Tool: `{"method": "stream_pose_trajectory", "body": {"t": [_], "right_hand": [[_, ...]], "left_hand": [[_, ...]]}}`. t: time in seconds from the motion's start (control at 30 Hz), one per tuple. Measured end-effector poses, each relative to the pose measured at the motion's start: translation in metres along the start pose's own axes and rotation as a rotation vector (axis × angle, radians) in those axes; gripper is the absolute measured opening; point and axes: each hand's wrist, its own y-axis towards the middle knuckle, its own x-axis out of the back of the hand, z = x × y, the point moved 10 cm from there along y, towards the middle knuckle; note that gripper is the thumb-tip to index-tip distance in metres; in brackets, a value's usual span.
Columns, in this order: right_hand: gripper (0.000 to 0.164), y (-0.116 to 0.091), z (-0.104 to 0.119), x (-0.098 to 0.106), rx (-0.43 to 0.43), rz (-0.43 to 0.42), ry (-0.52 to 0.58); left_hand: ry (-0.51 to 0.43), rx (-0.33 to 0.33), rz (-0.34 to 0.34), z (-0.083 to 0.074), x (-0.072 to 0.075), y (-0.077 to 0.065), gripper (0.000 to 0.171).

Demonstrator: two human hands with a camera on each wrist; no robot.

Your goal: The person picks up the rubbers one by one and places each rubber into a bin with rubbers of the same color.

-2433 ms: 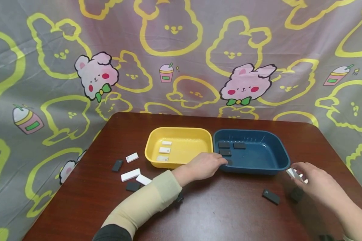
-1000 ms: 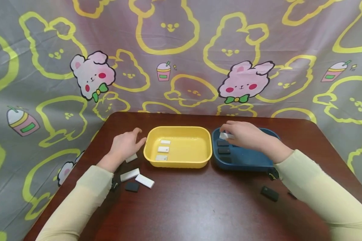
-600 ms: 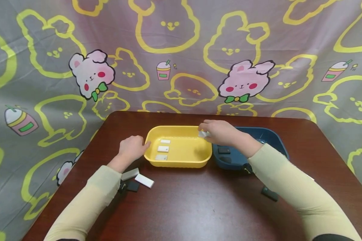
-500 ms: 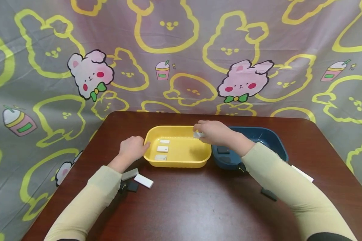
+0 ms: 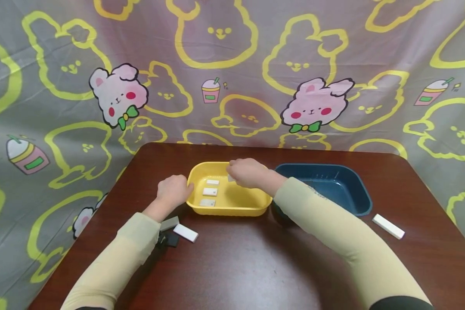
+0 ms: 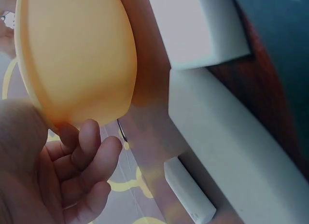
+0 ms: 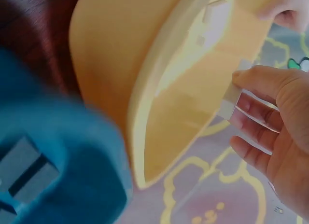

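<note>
My left hand (image 5: 173,190) grips the left end of the yellow bin (image 5: 232,211), thumb over its rim and fingers against the outer wall. Between thumb and fingers of my right hand (image 7: 285,122) is a small white rectangular block (image 7: 231,99). That hand is over the inside of the yellow bin, near its back wall. Three white blocks lie in a column at the bin's left: a back block (image 5: 213,182), a middle block (image 5: 210,192) and a front block (image 5: 207,202).
A blue bin (image 5: 333,189) stands right of the yellow one, with dark blocks (image 7: 21,163) in it. Left of centre lie a white block (image 5: 186,232), another white block (image 5: 169,223) and a black block (image 5: 172,239). One white block (image 5: 388,226) lies at right. A patterned curtain (image 5: 232,77) hangs behind.
My right hand has picked up the white block at the right and carried it left over the blue bin to the yellow bin. My left hand has moved from the blue bin to the yellow bin's left rim.
</note>
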Motion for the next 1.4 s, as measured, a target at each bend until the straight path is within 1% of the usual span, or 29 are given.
{"method": "stream_pose_trajectory", "body": {"t": [0.1,0.33,0.43,0.53,0.6,0.77,0.93,1.13,1.4], "right_hand": [[0.017,0.012,0.000,-0.008,-0.023,0.027,-0.013],[0.009,0.027,0.000,-0.018,-0.033,-0.003,-0.027],[0.009,0.031,-0.001,-0.022,-0.050,0.010,-0.011],[0.010,0.034,-0.003,-0.027,-0.085,0.044,0.028],[0.011,0.036,-0.004,-0.032,-0.105,0.071,0.054],[0.013,0.037,-0.005,-0.038,-0.130,0.095,0.088],[0.013,0.037,-0.005,-0.043,-0.148,0.097,0.095],[0.011,0.040,-0.006,-0.050,-0.158,0.091,0.100],[0.006,0.043,-0.004,-0.055,-0.162,0.079,0.075]], "left_hand": [[0.010,-0.001,-0.005,-0.001,0.001,0.001,0.038],[0.016,0.010,-0.006,-0.002,0.001,0.002,0.039],[0.018,0.013,-0.006,-0.003,0.002,0.002,0.039],[0.020,0.014,-0.003,-0.003,0.002,0.002,0.039],[0.021,0.019,0.003,-0.003,0.002,0.002,0.039],[0.017,0.027,0.007,-0.004,0.001,0.002,0.039],[0.014,0.017,0.008,-0.005,0.000,0.002,0.040],[0.021,0.023,0.013,-0.002,-0.002,0.002,0.039],[0.004,0.034,0.024,-0.001,-0.002,0.000,0.038]]}}
